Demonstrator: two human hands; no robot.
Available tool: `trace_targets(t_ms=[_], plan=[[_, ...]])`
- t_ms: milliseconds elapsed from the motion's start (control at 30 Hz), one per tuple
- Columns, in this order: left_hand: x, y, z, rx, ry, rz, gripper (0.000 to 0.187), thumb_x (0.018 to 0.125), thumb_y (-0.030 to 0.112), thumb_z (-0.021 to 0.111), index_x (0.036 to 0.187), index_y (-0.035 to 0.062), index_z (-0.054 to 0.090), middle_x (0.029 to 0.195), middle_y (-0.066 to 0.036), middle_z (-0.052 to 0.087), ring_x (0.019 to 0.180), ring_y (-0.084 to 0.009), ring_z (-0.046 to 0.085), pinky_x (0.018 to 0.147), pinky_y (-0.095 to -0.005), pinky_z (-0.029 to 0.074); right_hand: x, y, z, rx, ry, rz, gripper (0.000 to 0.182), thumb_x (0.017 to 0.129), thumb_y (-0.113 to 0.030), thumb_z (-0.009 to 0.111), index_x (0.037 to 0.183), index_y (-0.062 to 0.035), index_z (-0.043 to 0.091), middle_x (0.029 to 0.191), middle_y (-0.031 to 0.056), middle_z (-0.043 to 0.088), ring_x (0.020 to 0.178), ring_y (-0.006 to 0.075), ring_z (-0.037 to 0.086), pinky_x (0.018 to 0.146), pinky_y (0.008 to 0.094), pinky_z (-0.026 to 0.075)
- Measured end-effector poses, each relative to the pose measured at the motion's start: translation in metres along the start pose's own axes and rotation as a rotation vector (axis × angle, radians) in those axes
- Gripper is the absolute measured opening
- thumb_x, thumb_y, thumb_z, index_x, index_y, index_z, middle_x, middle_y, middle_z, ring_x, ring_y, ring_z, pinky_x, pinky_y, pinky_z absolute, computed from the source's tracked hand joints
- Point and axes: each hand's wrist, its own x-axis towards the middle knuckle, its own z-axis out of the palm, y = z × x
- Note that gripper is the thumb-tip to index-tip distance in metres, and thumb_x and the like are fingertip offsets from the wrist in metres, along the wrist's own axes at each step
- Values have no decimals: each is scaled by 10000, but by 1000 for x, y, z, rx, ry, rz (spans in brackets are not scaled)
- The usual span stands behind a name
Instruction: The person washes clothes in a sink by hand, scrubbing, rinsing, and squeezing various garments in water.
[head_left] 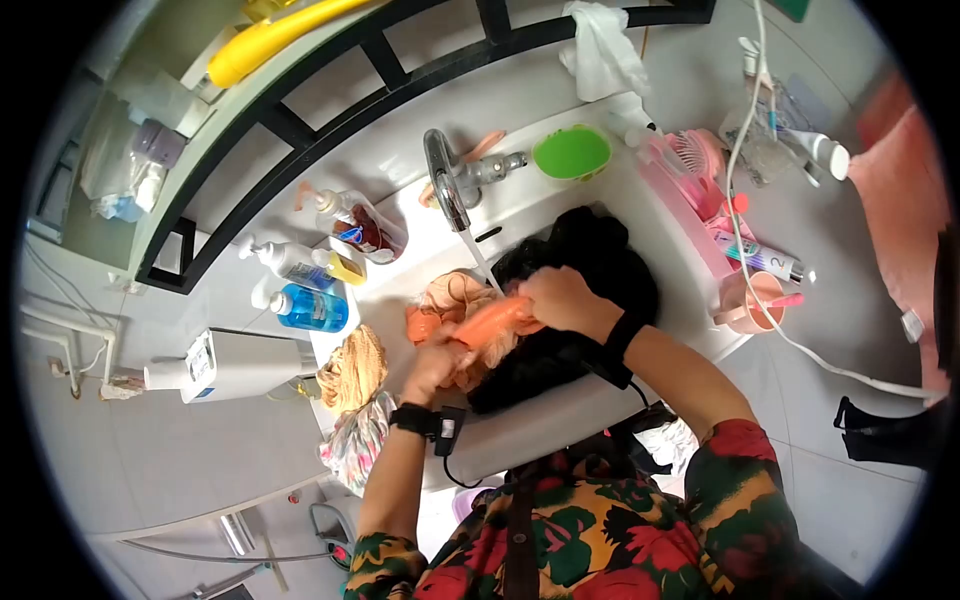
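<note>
Both hands grip a wet orange and peach cloth [490, 322] over the sink, under a thin stream of water from the faucet [447, 180]. My left hand [437, 362] is closed on its lower left part. My right hand [562, 298] clenches the right end, with the cloth stretched between the two. Its exact kind does not show. Dark, wet black fabric [610, 260] fills much of the white sink [690, 290] behind and below my right hand. Each wrist wears a black strap.
Soap bottles and a blue bottle [308, 308] stand on the left ledge, near a folded yellow cloth [352, 368]. A green soap dish [572, 152] sits behind the faucet. On the right are a pink tray [685, 215], a pink cup [752, 303] and a hanging white cable [735, 165].
</note>
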Motion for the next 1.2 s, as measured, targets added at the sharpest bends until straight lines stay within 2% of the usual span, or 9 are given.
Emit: trace_targets(t_ms=[33, 167, 433, 500, 567, 700, 733, 900, 1200], plan=[[-13, 23, -3, -277, 25, -208, 242, 709, 40, 506, 945, 26, 557, 908, -65, 562, 831, -168, 527, 738, -240, 430, 0, -4, -14, 82, 110, -19, 161, 726, -239, 522, 764, -114, 615, 768, 96, 603, 764, 278, 575, 664, 408, 428], [-33, 68, -24, -455, 122, 208, 191, 724, 21, 441, 871, 31, 562, 818, -13, 573, 745, -98, 517, 671, -203, 405, -2, -35, -76, 354, 318, -47, 185, 720, -223, 579, 784, -50, 577, 751, 139, 556, 704, 315, 538, 611, 360, 432], [-43, 99, -17, -734, 133, 430, 332, 716, 97, 471, 1032, 11, 524, 996, -92, 566, 938, -211, 528, 838, -352, 417, -2, -42, -89, 1031, 349, -31, 171, 748, -133, 599, 794, 24, 546, 628, 43, 516, 604, 81, 467, 576, 248, 407], [-26, 72, -3, -666, 154, 329, 283, 725, 70, 494, 999, 13, 533, 935, -72, 570, 867, -193, 540, 784, -298, 436, 2, -20, -64, 705, 342, 147, 221, 729, -235, 565, 780, -20, 569, 698, 150, 573, 643, 300, 548, 590, 353, 418], [-20, 57, 19, -343, 246, 184, 191, 746, 85, 517, 923, 24, 555, 822, -13, 575, 744, -92, 527, 703, -212, 418, 4, 3, -33, 540, 281, 193, 223, 720, -248, 573, 742, -27, 564, 714, 149, 573, 693, 310, 557, 611, 376, 429], [13, -26, 46, 375, 223, 263, 435, 730, 215, 620, 1121, 63, 504, 1123, -148, 507, 1062, -271, 463, 890, -329, 374, -1, 32, 21, 199, 38, 172, 238, 682, -242, 624, 877, -110, 592, 975, 148, 542, 888, 309, 538, 717, 377, 455], [10, -27, 49, 714, 113, 136, 633, 739, 346, 607, 1285, 150, 354, 1374, -150, 238, 1263, -356, 203, 999, -437, 246, -5, 32, 30, 153, 14, 92, 347, 671, -265, 635, 984, -140, 554, 1079, 156, 495, 958, 338, 506, 766, 396, 440], [29, -45, 62, 1072, -37, 69, 759, 758, 468, 534, 1367, 227, 150, 1437, -79, 50, 1281, -423, 60, 948, -634, 136, -3, 14, 40, -156, -395, 73, 726, 652, -389, 672, 1276, -210, 344, 1393, 176, 180, 1188, 529, 222, 916, 510, 308], [84, -63, 63, 868, -143, -174, 479, 775, 320, 535, 1193, 110, 434, 1306, -126, 343, 1203, -350, 283, 946, -503, 283, 39, 47, 92, 30, -196, 163, 496, 798, -288, 479, 1261, -148, 370, 1332, 144, 298, 1177, 372, 316, 923, 526, 241]])
